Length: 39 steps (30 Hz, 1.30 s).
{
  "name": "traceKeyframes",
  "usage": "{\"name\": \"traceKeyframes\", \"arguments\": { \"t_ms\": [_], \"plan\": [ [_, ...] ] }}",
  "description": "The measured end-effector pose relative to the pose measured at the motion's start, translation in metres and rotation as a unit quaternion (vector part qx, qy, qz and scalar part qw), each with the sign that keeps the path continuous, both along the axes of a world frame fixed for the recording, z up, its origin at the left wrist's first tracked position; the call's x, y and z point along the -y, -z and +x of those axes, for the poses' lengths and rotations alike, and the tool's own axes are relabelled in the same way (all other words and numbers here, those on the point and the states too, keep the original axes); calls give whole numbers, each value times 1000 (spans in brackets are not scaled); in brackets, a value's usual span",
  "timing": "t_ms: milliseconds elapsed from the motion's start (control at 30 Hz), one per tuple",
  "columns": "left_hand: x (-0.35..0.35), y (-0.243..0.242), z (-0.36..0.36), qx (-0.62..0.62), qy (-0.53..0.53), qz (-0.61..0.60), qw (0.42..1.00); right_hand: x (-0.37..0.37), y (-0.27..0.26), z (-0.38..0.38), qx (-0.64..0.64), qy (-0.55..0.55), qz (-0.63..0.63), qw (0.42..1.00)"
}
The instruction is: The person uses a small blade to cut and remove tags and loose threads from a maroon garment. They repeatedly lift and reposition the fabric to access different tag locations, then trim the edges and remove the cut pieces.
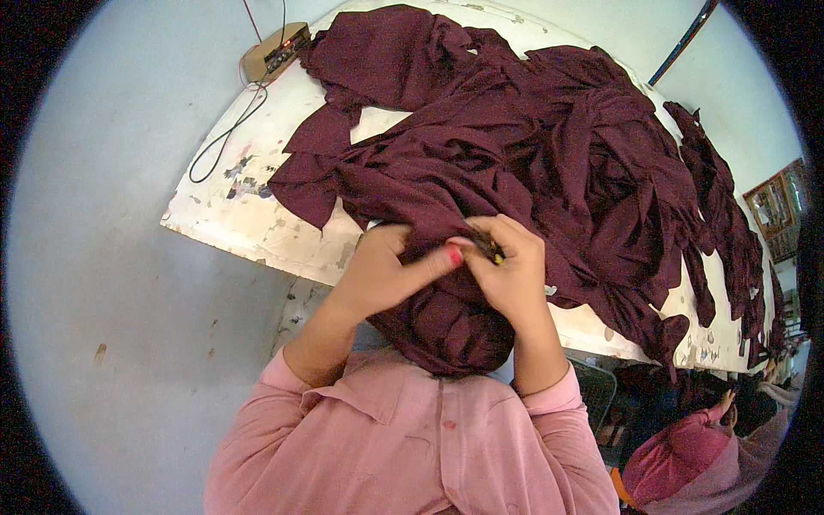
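Note:
Dark maroon fabric [450, 167] lies heaped and creased over the pale table, and part of it hangs over the near edge against my body. My left hand [393, 270] grips this fabric at the table's edge, its thumb pointing right. Close beside it, my right hand [508, 257] pinches the same cloth. A small dark tool with a yellow part [496, 252] shows between the fingers of my right hand; its kind cannot be made out. Both hands are slightly blurred, and folds of cloth hide some fingertips.
The worn white table [212, 212] has stains and peeling patches. At its far left corner stands a brown box with a lit display [277, 55] and cables. More maroon cloth [714, 174] lies farther right. Other people [689, 450] are at the lower right.

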State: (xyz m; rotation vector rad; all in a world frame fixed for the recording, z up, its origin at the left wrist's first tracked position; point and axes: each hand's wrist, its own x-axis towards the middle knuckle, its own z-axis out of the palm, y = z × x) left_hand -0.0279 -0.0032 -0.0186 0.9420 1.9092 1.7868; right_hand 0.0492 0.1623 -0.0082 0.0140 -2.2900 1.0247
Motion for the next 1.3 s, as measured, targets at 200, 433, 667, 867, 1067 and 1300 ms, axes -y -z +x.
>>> {"name": "traceKeyframes", "arguments": {
  "t_ms": [200, 433, 667, 867, 1067, 1300],
  "plan": [
    [23, -9, -36, 148, -143, 152, 967, -16, -6, 15, 118, 49, -183, 975],
    [-5, -8, -13, 65, -7, 161, 985, -13, -10, 19, 125, 13, -258, 958],
    [-19, -22, 1, 45, -46, 149, 987, -18, 2, 25, 154, -32, -231, 960],
    [-23, -13, -3, 62, -34, 173, 982, -3, -23, 24, -56, 72, 33, 995],
    [-18, -20, 5, 134, 25, 183, 974, 5, -38, 15, -108, 18, 46, 993],
    [-16, -13, 5, 115, 35, 191, 974, -1, -34, 4, -50, -57, -139, 987]
  ]
}}
